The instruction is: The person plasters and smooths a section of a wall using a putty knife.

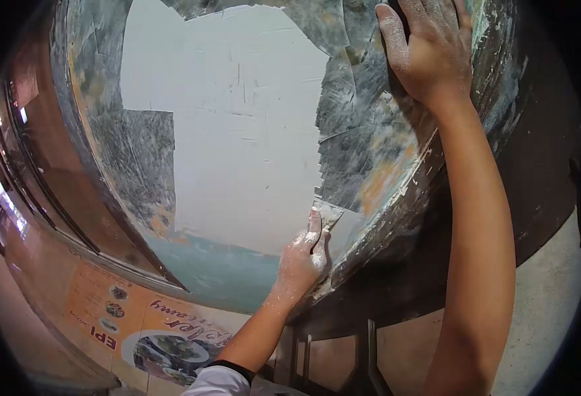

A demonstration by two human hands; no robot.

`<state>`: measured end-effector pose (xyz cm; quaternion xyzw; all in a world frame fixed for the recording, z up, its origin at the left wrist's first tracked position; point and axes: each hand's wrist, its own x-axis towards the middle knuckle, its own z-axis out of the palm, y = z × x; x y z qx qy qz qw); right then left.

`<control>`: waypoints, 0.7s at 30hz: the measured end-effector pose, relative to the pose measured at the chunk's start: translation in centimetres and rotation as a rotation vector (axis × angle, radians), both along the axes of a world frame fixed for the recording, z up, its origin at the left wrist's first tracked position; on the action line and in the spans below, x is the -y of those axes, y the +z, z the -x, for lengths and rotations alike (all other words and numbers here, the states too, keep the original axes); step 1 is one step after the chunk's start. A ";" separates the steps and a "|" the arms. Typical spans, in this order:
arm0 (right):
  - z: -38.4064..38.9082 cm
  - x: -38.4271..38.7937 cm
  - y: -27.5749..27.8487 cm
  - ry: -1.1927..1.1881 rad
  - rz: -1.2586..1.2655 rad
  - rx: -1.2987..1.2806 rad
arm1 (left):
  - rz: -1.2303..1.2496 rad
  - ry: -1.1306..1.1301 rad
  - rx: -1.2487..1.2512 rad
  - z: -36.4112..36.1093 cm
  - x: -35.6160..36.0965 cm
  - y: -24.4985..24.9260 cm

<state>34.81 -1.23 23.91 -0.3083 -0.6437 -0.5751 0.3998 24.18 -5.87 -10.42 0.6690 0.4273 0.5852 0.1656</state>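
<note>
A scraper [330, 216] with a pale blade is in my left hand [301, 257], whose fingers are closed round it, the thumb pointing up along it. The blade touches the lower right edge of a large white filler patch [244, 125] on a mottled grey and green panel [350, 119]. White powder coats both hands. My right hand [435, 49] lies flat on the panel's upper right part, back of the hand showing and thumb apart; the fingertips run out of the top of the view.
A dark, chipped rim [396, 224] borders the panel on the right. At the lower left lies an orange printed sheet [89, 297] with food pictures. Dark bars [371, 350] stand at the bottom, and a pale surface [554, 297] shows at the lower right.
</note>
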 end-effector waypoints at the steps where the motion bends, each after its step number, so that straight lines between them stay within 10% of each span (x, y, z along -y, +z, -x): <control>1: 0.0 -0.1 0.0 -0.024 -0.014 0.006 | -0.044 -0.011 0.020 0.0 0.0 0.1; 21: -0.1 -0.1 -0.1 -0.037 -0.031 0.011 | -0.034 -0.030 0.087 0.3 0.3 3.8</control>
